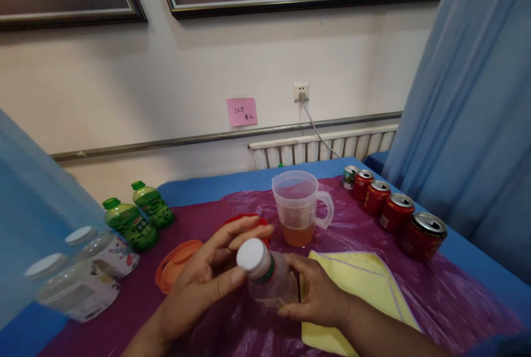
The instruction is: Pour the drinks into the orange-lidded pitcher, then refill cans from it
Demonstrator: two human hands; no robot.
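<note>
A clear plastic bottle (276, 285) with a white cap (252, 256) and a green neck band stands out in front of me, tilted to the left. Wrapped round its right side is my right hand (317, 293). My left hand (203, 277) is at the bottle's left, fingers stretched out and apart, the thumb at the cap's lower edge; whether it touches cannot be made out. Behind the bottle is a translucent measuring jug (295, 208) with some orange-brown liquid in the bottom. A folded yellow cloth (357, 285) lies under and beside my right arm.
Several opened drink cans (396, 213) line the right edge. Two green bottles (130, 224) and two clear white-lidded jars (78, 290) stand on the left. An orange plastic piece (176, 263) and a red one (240, 219) lie near my left hand on purple sheeting (194, 216).
</note>
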